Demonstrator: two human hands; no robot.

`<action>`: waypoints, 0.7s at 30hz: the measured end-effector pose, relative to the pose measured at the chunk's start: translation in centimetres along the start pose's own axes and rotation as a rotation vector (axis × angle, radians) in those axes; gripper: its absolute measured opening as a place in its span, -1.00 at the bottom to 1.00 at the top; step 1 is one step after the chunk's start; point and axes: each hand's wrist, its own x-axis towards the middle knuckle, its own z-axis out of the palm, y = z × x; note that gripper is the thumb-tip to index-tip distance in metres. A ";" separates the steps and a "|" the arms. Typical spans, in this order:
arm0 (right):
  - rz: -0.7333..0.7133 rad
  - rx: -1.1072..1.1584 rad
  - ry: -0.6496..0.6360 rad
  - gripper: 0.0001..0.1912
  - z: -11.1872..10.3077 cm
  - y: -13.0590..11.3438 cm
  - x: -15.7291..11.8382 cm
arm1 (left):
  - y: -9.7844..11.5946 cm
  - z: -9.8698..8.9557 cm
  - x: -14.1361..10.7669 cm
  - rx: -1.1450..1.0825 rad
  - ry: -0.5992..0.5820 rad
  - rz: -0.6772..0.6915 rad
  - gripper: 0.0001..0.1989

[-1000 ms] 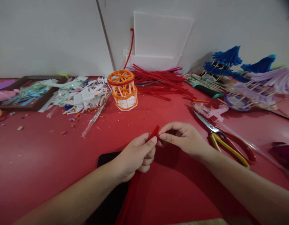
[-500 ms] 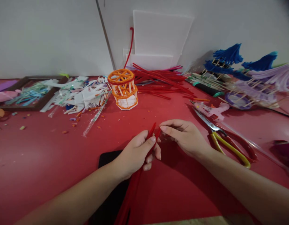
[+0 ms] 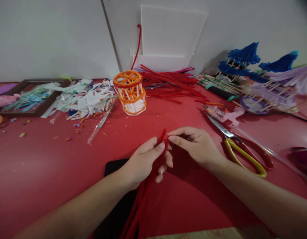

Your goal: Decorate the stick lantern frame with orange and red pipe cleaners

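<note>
My left hand [image 3: 149,157] is closed around a bundle of red pipe cleaners [image 3: 140,205], whose long ends hang down toward the table's front edge. The short tips stick up above its thumb. Beside them my right hand [image 3: 190,142] pinches the tip of one red pipe cleaner between thumb and forefinger. Under my left forearm lies a flat black object [image 3: 113,167], partly covered. Beyond the hands stands a small orange and white tower [image 3: 130,94] with stick posts and ring-shaped tiers.
Scissors [image 3: 236,142] and a pink glue gun [image 3: 228,116] lie to the right. More red pipe cleaners [image 3: 168,83] are piled at the back. Scraps [image 3: 88,99] and a brown frame [image 3: 41,108] are on the left. Blue-roofed models [image 3: 245,54] stand at the back right.
Both hands stay nearly in place; the right fingertips have shifted slightly left at the pipe cleaner tip. The hanging ends of the bundle have spread a little.
</note>
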 end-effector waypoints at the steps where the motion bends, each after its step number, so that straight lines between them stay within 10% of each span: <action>1: 0.019 0.022 -0.010 -0.83 0.0 0.0 0.0 | 0.0 0.0 0.0 -0.011 -0.006 -0.004 -0.85; 21: 0.011 0.027 0.044 -0.77 0.2 -0.1 -0.1 | 0.5 -0.1 -0.1 -0.153 -0.137 -0.216 -0.63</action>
